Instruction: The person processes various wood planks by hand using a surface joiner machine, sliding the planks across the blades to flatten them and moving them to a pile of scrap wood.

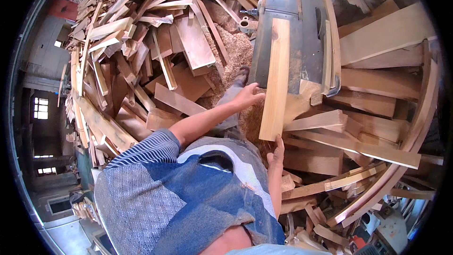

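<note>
A long pale wooden plank (275, 80) lies lengthwise on the grey metal bed (295, 42) of a woodworking machine. Its near end sticks out past the bed toward me. At that near end is my right hand (275, 155), with a finger up against the end of the wood and the other fingers partly hidden below it. My left hand (247, 96) is just left of the plank, fingers apart and pointing at its edge, with a small gap between them and the wood.
Scrap wood (127, 61) is heaped high on the left, beside a mound of shavings (233, 47). Along the machine's right side runs a raised wooden strip (331, 33). Stacked boards (377, 82) fill the right, bordered by a long curved board (420, 118).
</note>
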Available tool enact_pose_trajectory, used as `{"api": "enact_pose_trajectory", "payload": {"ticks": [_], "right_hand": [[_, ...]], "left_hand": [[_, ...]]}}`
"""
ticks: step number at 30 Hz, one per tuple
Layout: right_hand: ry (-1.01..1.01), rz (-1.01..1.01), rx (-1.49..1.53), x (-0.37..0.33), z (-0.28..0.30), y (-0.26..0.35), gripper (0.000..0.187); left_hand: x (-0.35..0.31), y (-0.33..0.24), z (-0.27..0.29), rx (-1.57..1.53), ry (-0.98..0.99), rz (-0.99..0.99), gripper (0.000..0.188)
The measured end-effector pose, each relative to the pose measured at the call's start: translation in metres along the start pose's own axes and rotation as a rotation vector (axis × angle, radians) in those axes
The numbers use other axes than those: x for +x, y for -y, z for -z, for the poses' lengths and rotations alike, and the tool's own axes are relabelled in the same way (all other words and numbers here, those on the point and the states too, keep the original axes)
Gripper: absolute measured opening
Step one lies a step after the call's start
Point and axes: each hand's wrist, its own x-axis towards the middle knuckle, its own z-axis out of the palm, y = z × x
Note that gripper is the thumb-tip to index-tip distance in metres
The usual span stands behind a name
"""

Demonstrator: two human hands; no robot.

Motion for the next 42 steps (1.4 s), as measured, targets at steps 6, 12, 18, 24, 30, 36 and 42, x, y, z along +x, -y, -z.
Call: {"api": "enact_pose_trajectory", "payload": {"ticks": [6, 12, 18, 24, 30, 36, 42], "right_hand": [[0.059, 0.045, 0.006, -0.003, -0.019, -0.002, 0.057], [-0.107, 0.081, 0.094, -0.013, -0.037, -0.012, 0.052], [-0.307, -0.002, 0.112, -0.014, -0.016, -0.025, 0.050], [-0.159, 0.026, 0.093, -0.001, -0.017, -0.020, 0.063], [-0.165, 0.031, 0.120, -0.007, -0.030, -0.014, 0.070], [-0.133, 0.060, 0.102, -0.006, -0.033, -0.016, 0.064], [-0.154, 0.140, 0.025, -0.010, -0.038, -0.020, 0.057]], "left_hand": [[0.089, 0.014, -0.030, 0.830, -0.272, -0.621, 0.073], [0.168, 0.010, -0.002, 0.855, -0.207, -0.786, 0.083], [0.227, 0.002, 0.009, 0.838, -0.311, -0.732, 0.083], [0.175, 0.020, 0.001, 0.910, -0.250, -0.785, 0.082], [0.075, 0.044, -0.034, 0.893, 0.044, -1.004, 0.082], [0.015, 0.051, -0.050, 0.874, 0.312, -1.202, 0.071], [0.018, 0.041, -0.032, 0.634, 0.827, -1.321, 0.019]]}}
